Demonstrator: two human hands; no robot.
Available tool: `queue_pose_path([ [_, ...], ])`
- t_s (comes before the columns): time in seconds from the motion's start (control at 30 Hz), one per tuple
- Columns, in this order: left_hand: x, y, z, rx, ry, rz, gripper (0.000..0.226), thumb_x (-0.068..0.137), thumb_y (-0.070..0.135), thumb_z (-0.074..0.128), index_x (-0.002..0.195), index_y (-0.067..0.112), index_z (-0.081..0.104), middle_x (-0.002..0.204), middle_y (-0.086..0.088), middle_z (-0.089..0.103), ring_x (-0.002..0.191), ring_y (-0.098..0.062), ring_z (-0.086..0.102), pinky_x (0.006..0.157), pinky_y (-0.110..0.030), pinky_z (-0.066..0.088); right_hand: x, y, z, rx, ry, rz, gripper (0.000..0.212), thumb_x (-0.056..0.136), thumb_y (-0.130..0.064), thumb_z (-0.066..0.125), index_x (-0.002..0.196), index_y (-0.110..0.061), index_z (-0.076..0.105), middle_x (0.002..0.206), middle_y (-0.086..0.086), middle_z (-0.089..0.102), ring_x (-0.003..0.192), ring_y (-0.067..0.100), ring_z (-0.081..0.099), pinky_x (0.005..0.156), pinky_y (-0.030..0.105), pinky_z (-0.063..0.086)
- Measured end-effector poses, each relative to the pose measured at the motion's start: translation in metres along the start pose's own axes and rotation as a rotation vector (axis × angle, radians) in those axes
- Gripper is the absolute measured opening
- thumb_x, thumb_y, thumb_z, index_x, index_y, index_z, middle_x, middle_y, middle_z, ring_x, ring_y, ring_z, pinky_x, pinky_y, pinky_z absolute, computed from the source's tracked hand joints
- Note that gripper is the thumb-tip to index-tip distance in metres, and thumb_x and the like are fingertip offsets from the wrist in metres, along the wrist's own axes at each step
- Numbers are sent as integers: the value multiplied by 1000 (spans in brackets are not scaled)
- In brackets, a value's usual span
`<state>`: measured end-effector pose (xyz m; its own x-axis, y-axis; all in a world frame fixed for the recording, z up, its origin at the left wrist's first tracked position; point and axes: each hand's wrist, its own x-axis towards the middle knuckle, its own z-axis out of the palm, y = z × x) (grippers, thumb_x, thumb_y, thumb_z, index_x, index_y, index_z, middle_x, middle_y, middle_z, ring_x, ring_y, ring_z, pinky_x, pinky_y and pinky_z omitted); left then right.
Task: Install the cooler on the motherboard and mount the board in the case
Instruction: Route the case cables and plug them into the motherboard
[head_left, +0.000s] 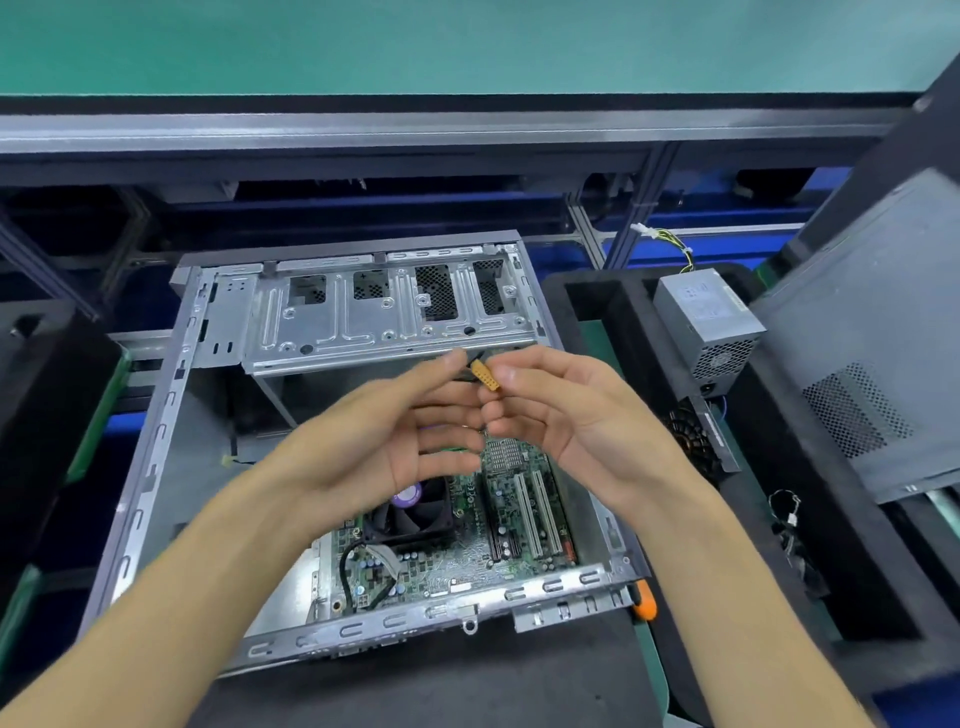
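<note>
An open metal case (171, 431) lies flat on the bench. The green motherboard (467, 556) sits inside it near the front right, with the black cooler fan (410, 512) on top, partly hidden by my wrists. Above the board, my left hand (384, 441) and my right hand (561, 410) meet over a small yellow cable connector (484, 375). The fingertips of both hands pinch it, and a dark cable runs off behind my left fingers.
A grey power supply (711, 317) with loose wires stands in a black foam tray (613, 322) at the right. A dark side panel (872, 338) leans further right. An orange screwdriver handle (644, 597) pokes out by the case's front right corner. Black foam (47, 389) is at the left.
</note>
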<state>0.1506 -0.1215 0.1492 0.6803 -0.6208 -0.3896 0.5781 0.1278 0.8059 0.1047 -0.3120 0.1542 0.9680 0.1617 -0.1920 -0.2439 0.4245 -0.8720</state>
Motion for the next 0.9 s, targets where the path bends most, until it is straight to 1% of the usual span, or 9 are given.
queue_pose_path([
  [0.07, -2, -1, 0, -46, -18, -29, 43, 70, 42, 83, 96, 8, 78, 93, -9, 73, 76, -14, 70, 66, -24, 57, -1, 0, -1, -52, -10, -8, 14, 78, -14, 72, 90, -9, 78, 78, 11, 73, 68, 15, 70, 65, 21, 57],
  [0.17, -2, -2, 2, -106, -4, -35, 36, 73, 29, 81, 101, 7, 78, 97, -10, 74, 79, -13, 70, 67, -21, 56, -2, -2, -4, -107, -39, -17, 14, 79, -14, 72, 92, -9, 78, 80, 12, 72, 67, 16, 69, 65, 23, 57],
  [0.37, -2, -6, 11, -386, -5, -194, 23, 75, 11, 75, 94, -1, 73, 87, -13, 66, 67, -17, 66, 59, -24, 58, -4, -4, -12, -245, -67, 1, 16, 79, -16, 75, 93, -11, 71, 73, 10, 67, 59, 18, 63, 58, 23, 53],
  [0.47, 0, -4, 15, -438, -24, -235, 37, 65, 12, 87, 94, -2, 69, 81, -13, 64, 65, -18, 66, 57, -26, 58, -5, -4, -16, -272, -52, -14, 23, 80, -16, 75, 99, -7, 65, 70, 7, 65, 56, 16, 60, 54, 24, 52],
  [0.53, 4, -4, 15, -416, -24, -239, 31, 67, 12, 84, 90, -2, 69, 79, -12, 64, 63, -18, 66, 55, -25, 57, -6, -4, -19, -284, -53, -34, 17, 85, -12, 75, 98, -7, 66, 71, 8, 65, 57, 17, 60, 55, 24, 52],
  [0.6, 10, -5, 13, -360, -26, -244, 17, 73, 8, 76, 86, -2, 72, 79, -13, 66, 65, -18, 68, 57, -25, 58, -7, -4, -23, -308, -38, -56, 10, 88, -12, 73, 95, -8, 68, 71, 8, 65, 58, 17, 60, 55, 24, 52],
  [0.67, 16, -9, 13, -213, -34, -243, 11, 76, 7, 74, 84, -1, 75, 83, -15, 69, 71, -20, 71, 63, -25, 59, -8, -4, -28, -331, 57, -93, 3, 91, -10, 70, 92, -9, 69, 69, 6, 64, 57, 16, 59, 54, 24, 51],
  [0.77, 28, -24, 13, 201, -65, -199, 11, 74, 11, 79, 81, 2, 77, 89, -21, 73, 79, -25, 73, 70, -24, 59, -9, 0, -40, -352, 252, -167, 3, 95, -11, 67, 93, -9, 68, 67, 5, 63, 56, 16, 57, 52, 24, 49],
  [0.9, 45, -47, 19, 514, -85, -166, 21, 76, 11, 83, 83, -4, 71, 84, -22, 74, 80, -31, 74, 71, -26, 59, -12, 10, -51, -473, 411, -266, 4, 93, -14, 68, 91, -11, 69, 64, 2, 65, 59, 12, 59, 53, 22, 49],
])
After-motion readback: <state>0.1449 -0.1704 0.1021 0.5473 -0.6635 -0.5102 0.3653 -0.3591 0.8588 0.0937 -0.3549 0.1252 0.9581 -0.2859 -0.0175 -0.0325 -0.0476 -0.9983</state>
